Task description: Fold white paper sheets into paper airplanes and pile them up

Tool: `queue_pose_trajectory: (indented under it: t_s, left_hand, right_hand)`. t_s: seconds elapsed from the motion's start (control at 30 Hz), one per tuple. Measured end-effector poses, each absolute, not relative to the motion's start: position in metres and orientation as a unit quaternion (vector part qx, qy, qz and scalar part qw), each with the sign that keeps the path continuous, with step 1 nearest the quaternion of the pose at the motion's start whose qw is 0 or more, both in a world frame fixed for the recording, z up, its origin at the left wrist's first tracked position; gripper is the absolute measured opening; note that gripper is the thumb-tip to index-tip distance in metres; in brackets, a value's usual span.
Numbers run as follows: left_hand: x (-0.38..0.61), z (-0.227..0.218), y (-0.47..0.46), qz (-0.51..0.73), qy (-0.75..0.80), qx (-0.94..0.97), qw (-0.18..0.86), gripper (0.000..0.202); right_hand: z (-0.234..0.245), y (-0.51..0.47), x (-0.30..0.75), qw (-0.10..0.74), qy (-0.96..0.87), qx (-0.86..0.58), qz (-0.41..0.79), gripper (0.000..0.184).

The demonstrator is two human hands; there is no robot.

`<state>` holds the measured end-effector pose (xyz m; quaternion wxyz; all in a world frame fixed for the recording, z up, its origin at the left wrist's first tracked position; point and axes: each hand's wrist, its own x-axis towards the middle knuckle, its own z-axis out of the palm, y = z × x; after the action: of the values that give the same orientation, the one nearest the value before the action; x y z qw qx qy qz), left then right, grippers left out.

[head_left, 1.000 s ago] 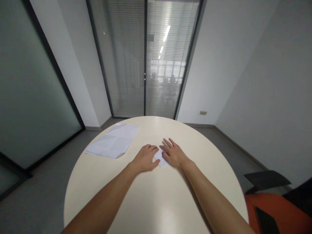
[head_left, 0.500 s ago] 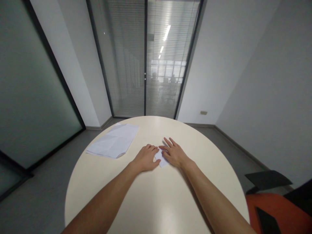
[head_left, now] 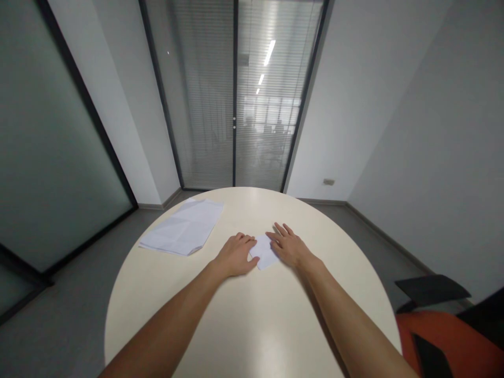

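A small white piece of paper point(head_left: 263, 253) lies flat on the round table between my two hands. My left hand point(head_left: 237, 255) rests along its left edge, fingertips at the upper corner and thumb at the lower one, with thumb and fingers apart. On the paper's right side lies my right hand point(head_left: 289, 247), open, its fingers spread and some of them touching the paper. Part of the paper is hidden under both hands.
Larger white sheets of paper point(head_left: 185, 228), creased and overlapping, lie at the far left of the cream table point(head_left: 236, 325). An orange chair with black armrests point(head_left: 433, 290) stands at the right. Behind the table are glass panels with blinds point(head_left: 205, 105).
My right hand has slid a little to the right across the paper, so more of the paper shows. The left hand has stayed where it was.
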<state>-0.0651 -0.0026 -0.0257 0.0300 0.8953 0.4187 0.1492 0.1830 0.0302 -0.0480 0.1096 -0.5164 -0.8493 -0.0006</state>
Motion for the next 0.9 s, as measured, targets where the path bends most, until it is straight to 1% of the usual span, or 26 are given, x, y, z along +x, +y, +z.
queue_pose_trajectory:
  t_s: [0.17,0.37,0.57,0.7,0.8,0.9]
  left_hand:
    - [-0.067,-0.026,-0.003,0.155,0.432,0.888,-0.003,0.047]
    - [-0.070,-0.028,0.000,0.160,0.456,0.875,-0.018,0.045]
    - [-0.071,-0.032,0.002,0.161,0.462,0.872,-0.021,0.045]
    - [-0.071,-0.034,0.003,0.155,0.460,0.874,-0.020,0.047]
    - [-0.072,-0.034,0.004,0.154,0.459,0.875,-0.013,0.047]
    - [-0.072,-0.036,0.005,0.163,0.458,0.874,-0.006,0.047]
  right_hand:
    - [-0.048,0.024,0.181,0.122,-0.849,-0.514,-0.004,0.051]
    - [-0.034,0.019,0.178,0.112,-0.870,-0.479,-0.016,0.050]
    - [-0.019,0.016,0.181,0.094,-0.887,-0.452,-0.011,0.039]
    - [-0.007,0.011,0.179,0.077,-0.880,-0.469,-0.016,0.030]
    - [0.000,0.006,0.175,0.076,-0.880,-0.470,-0.005,0.029]
    - [0.002,0.003,0.170,0.095,-0.883,-0.458,0.028,0.028]
